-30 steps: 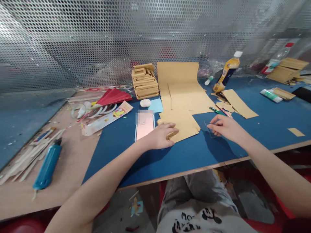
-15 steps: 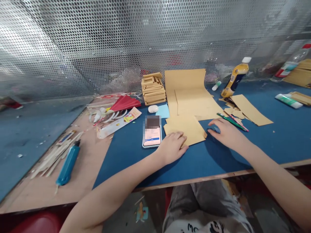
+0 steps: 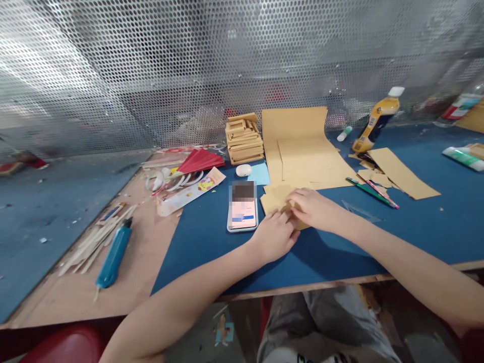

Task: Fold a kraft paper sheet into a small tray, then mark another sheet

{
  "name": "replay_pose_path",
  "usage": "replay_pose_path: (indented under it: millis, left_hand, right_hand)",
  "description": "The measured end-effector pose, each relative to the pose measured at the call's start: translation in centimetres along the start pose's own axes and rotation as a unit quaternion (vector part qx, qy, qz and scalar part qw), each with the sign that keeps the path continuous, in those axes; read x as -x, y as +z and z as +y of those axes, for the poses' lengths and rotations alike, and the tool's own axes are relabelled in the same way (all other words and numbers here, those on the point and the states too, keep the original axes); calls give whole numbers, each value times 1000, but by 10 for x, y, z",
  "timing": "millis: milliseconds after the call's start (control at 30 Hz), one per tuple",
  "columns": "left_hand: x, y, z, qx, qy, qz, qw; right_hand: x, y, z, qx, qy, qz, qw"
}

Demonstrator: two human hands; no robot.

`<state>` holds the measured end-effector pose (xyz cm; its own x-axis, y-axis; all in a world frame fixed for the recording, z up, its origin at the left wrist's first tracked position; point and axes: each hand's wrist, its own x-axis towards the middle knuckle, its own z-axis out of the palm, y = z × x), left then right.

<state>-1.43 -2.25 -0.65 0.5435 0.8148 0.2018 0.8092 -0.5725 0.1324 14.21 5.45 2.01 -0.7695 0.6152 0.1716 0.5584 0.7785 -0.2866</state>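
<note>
1. The small kraft-paper sheets lie on the blue tabletop, in front of the person; I take them as the dial's centre, noon toward the perforated metal screen.
2. The left hand rests on their near edge, fingers bent over the paper.
3. The right hand comes in from about four o'clock, fingers curled and fingertips meeting the left hand's over the sheets. From where I stand, I cannot tell whether either hand pinches the paper.
4. At nine sits a lit phone; at ten, a white earbud case beside a light-blue note.
5. At eleven rises a stack of folded kraft pieces; at twelve, a large kraft sheet, its far end curling up.
6. At three lies a clear set square, with a green pen just beyond.
</note>
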Motion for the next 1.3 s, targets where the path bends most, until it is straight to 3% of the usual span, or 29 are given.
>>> replay_pose_path:
  millis: [200,333,467,767,967,1300]
  left_hand:
    - [2,12,-3,-20,4,-3,1000]
    - [5,22,-5,-38,-7,-8,999]
    - [6,20,-4,-42,-6,-12,999]
    - [1,5,-5,-25,17,-26,999]
    - [3,9,-6,-16,13,-28,999]
    - [3,9,-7,-8,21,-19,1000]
  right_hand:
    - [-28,7,-25,-76,-76,-45,993]
    - [-36,18,-33,-84,-91,-59,991]
    - [-41,22,-34,-95,-75,-67,990]
    - [-59,21,-39,-113,50,-134,983]
    - [-65,21,-43,-98,50,-130,985]
    - [-91,29,-49,40,33,-173,984]
